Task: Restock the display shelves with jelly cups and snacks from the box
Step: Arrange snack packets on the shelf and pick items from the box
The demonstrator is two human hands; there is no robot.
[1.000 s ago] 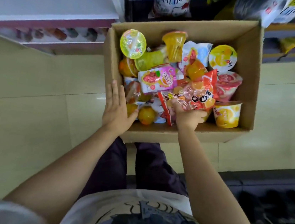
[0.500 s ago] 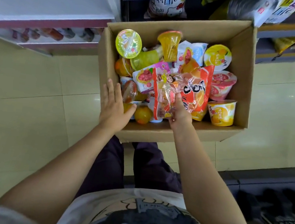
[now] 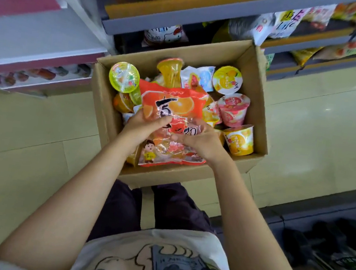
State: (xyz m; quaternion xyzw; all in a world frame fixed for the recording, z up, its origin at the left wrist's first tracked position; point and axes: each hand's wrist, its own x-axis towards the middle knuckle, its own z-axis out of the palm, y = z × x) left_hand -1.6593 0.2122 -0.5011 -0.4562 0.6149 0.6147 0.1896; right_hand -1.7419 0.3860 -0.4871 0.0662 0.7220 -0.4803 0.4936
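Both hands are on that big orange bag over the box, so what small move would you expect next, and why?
Probably lifting the orange bag clear of the box toward the shelves. The left hand and right hand both grip its lower half, and it already sits above the jelly cups, so nothing seems to block it.

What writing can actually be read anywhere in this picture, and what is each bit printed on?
"Life": white packet on the shelf behind the box.
Large black brush characters: orange snack bag gripped by the left hand and right hand; too stylised and glare-covered to read.
Lid print: yellow cup, too blurred.
Side print: orange cup and pink cup, too small.
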